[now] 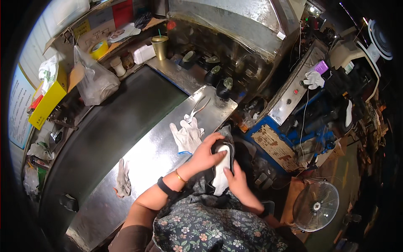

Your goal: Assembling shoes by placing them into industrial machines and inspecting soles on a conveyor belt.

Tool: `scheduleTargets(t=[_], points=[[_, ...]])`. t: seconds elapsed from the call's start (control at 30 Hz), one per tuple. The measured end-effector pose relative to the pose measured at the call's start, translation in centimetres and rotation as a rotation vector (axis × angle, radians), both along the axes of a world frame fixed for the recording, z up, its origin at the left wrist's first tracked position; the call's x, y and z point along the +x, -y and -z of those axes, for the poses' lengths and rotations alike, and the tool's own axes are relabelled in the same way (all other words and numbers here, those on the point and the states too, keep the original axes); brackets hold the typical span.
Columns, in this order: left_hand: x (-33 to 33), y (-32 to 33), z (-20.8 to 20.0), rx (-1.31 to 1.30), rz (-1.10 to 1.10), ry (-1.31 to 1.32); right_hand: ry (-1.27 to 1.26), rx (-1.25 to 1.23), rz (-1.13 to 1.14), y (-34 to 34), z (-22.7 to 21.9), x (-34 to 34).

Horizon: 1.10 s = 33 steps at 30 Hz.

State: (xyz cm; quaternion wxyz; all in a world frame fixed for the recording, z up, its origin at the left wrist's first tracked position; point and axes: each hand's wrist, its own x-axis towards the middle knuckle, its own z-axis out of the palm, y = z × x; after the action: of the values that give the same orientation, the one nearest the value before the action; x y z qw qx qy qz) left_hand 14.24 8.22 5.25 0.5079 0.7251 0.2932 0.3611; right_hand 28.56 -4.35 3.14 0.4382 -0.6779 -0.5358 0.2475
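Over my lap I hold a dark shoe upper with a long white inner or bottom face turned up. My left hand grips its far end, thumb pressed on the white face and fingers wrapped over the dark edge. My right hand holds its right side lower down, thumb against the white part. A white knit glove with a blue cuff lies on the metal table just left of my left hand. Beyond it rests a metal hand tool, perhaps pincers. A second, crumpled glove lies nearer.
A dark conveyor belt runs beyond the table. Several dark shoe-shaped pieces stand by the machine at its far end. A gold cup and a plastic bag are behind. On my right are a blue-framed machine and a round fan.
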Motion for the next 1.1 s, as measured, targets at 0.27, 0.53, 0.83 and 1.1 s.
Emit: scheduleTargets(t=[0.27,0.53,0.83,1.1], points=[[-1.1,-1.9,1.3,-0.685,0.022,0.094,-0.666,-0.487,0.064,0.2,1.7,5.4],[1.7,-1.6,2.5,-1.114,-0.016,0.764,0.137,-0.008,-0.348,-9.1,-4.7,2.9],[2.1,-1.2,2.2,-1.099,0.002,0.379,0.251,-0.013,-0.419,-7.8,-8.0,2.5],[1.3,0.2,1.2,-0.834,-0.087,0.331,-0.114,-0.032,-0.274,-3.8,-3.6,3.2]])
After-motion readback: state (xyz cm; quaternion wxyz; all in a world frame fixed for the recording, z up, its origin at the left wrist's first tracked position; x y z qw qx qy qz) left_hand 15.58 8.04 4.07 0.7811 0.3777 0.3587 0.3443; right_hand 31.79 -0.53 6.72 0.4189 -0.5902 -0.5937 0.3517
